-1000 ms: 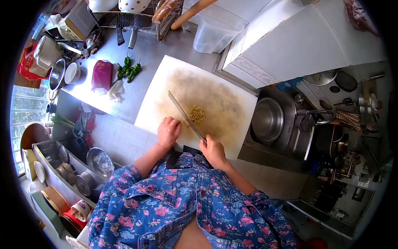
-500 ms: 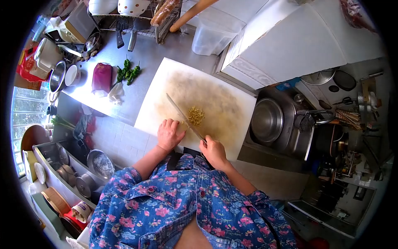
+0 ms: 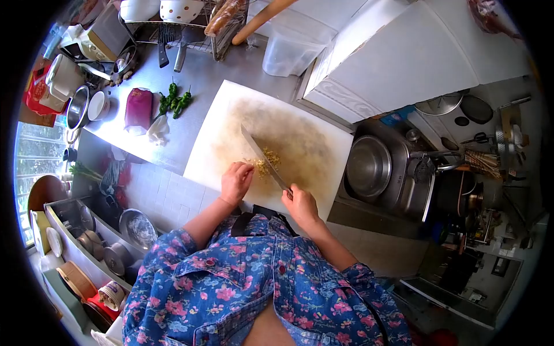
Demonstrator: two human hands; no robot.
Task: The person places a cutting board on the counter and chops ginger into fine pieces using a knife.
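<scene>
right hand [image 3: 301, 203] grips knife [image 3: 254, 144], long axis toward far-left corner of board [image 3: 317, 132]; chopped bits [image 3: 273, 155] flank it, just right of curled left hand [image 3: 236, 183], contents unclear.

We grip a kitchen knife [image 3: 260, 153] in our right hand [image 3: 301, 205], its blade crossing chopped yellow bits [image 3: 272, 155] on a white cutting board [image 3: 314, 138]; our left hand [image 3: 236, 182] is just beside the bits. Green peppers [image 3: 174, 102] lie on the surface [image 3: 208, 69].

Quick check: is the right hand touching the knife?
Touching. The head view shows the right hand wrapped around the handle end of the knife, its blade extending out from the grip.
</scene>
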